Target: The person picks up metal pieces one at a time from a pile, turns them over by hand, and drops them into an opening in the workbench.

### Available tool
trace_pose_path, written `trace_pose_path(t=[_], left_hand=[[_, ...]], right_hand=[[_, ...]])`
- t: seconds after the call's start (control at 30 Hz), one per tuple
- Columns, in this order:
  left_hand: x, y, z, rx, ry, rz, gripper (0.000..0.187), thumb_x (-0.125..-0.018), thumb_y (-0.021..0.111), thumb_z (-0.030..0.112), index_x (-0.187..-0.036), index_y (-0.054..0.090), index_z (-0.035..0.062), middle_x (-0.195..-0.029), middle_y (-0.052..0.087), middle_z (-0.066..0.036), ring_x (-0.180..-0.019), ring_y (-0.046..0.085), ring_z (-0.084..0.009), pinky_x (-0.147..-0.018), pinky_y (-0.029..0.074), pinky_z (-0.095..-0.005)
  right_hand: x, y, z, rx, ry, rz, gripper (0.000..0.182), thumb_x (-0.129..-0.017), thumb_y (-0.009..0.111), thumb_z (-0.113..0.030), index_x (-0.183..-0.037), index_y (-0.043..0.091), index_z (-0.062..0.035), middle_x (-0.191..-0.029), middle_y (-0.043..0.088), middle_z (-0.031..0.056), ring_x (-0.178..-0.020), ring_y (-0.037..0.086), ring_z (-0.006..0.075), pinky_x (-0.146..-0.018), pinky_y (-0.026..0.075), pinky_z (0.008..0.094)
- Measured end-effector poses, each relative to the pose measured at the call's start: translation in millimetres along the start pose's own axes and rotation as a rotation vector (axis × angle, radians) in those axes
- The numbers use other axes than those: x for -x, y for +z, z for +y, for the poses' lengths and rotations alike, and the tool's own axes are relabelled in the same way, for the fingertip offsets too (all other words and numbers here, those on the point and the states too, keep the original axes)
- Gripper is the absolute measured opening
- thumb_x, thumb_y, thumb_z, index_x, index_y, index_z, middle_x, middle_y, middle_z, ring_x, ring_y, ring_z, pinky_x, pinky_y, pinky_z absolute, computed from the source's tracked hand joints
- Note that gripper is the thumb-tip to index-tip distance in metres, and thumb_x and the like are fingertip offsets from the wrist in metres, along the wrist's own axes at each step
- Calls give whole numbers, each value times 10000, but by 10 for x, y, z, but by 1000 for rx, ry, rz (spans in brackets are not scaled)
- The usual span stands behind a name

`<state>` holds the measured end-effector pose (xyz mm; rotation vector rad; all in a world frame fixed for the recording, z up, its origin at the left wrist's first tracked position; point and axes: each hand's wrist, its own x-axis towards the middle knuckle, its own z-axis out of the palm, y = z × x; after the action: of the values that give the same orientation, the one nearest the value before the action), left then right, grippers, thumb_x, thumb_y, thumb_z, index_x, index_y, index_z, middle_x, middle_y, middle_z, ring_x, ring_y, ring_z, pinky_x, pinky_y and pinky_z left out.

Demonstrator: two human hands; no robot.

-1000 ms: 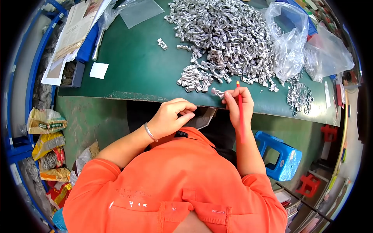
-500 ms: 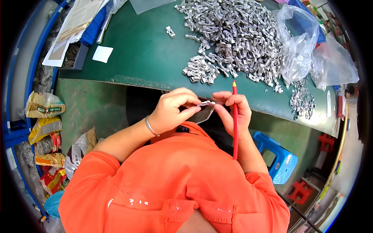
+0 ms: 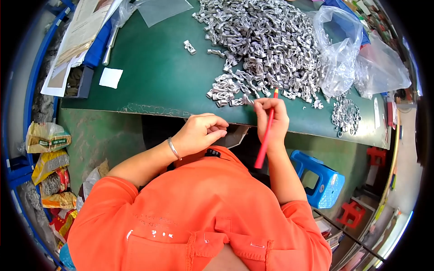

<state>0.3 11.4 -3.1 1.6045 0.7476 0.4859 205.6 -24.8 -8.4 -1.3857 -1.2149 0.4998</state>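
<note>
My right hand (image 3: pixel 272 119) is at the near edge of the green table, with a long red pencil (image 3: pixel 266 133) held across its fingers, its yellowish tip pointing at the pile. Right beside my right thumb and fingertips is a small grey metal clip-like part (image 3: pixel 247 100), at the front of a heap of similar looped metal parts (image 3: pixel 275 45). My left hand (image 3: pixel 199 133), with a silver bangle on the wrist, hovers in front of the table edge near my chest. Its fingers are curled in and close to the thumb, and nothing shows between them.
Clear plastic bags (image 3: pixel 339 63) lie right of the heap, with small metal rings (image 3: pixel 346 116) near them. One loose part (image 3: pixel 189 47) and a white paper piece (image 3: pixel 110 77) lie on the table (image 3: pixel 153 77). A blue stool (image 3: pixel 323 183) stands at right.
My right hand has moved away from my left, forward to the front of the heap, pencil still in it. The pale thing between both hands' fingertips is gone from my left fingers.
</note>
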Motion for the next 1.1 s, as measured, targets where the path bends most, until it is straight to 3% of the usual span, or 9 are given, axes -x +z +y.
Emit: trace_pose_path(t=[0.07,0.2,0.4,0.53,0.7,0.87,0.93,1.0,1.1], left_hand=[[-65,71,8,201,-45,33,209,-846,623,-5,-1047,594,-54,-932,637,-106,-804,654,-154,-727,548,-267],[-144,140,122,559,-41,105,281,-861,607,-22,-1130,534,-63,-938,624,-109,-805,649,-162,-730,546,-264],[-112,94,175,367,212,169,210,-811,655,-39,-1015,605,-47,-934,629,-106,-773,635,-130,-692,536,-243],[-53,7,118,-137,585,228,207,-740,700,-53,-935,651,-5,-916,629,-105,-757,631,-154,-678,524,-247],[65,36,-16,-271,432,156,167,-772,681,16,-936,649,-1,-925,647,-113,-771,642,-213,-652,532,-295],[88,-1,22,-245,334,103,154,-779,665,7,-931,648,-12,-915,636,-124,-749,647,-220,-662,537,-293],[96,-5,10,-235,290,103,152,-780,669,-1,-931,652,-13,-936,639,-124,-742,651,-194,-653,541,-277],[91,18,-34,-13,191,124,128,-806,639,-38,-933,646,-36,-938,631,-116,-755,651,-161,-658,549,-261],[64,27,36,114,101,108,128,-830,618,-50,-957,631,-61,-940,620,-108,-794,644,-142,-677,556,-251]], right_hand=[[31,-96,-171,-422,419,-12,168,-862,616,7,-848,458,-50,-824,628,91,-676,596,114,-553,484,232],[132,-151,-199,-873,550,-123,162,-877,572,26,-902,442,-68,-908,619,150,-703,620,156,-588,531,252],[268,-102,-164,-915,457,-198,222,-856,549,95,-932,415,-66,-1000,616,192,-845,642,211,-740,553,299],[341,-101,-233,-413,85,-254,263,-803,548,160,-891,420,-52,-1048,622,195,-891,620,188,-786,515,304],[44,-42,-123,323,-400,-218,237,-669,574,148,-811,507,-30,-954,650,146,-767,588,313,-698,475,356],[-75,22,13,479,-458,-244,218,-684,599,112,-837,524,-23,-869,637,101,-762,580,319,-699,475,363],[6,-13,38,392,-340,-212,186,-735,599,106,-847,521,-20,-856,621,107,-743,599,278,-654,483,345],[123,7,-58,-43,152,-127,92,-889,538,38,-886,469,-22,-876,624,116,-690,627,165,-570,505,270],[111,-129,-136,-674,494,-207,163,-878,537,62,-938,432,-48,-961,612,160,-727,657,201,-583,532,243]])
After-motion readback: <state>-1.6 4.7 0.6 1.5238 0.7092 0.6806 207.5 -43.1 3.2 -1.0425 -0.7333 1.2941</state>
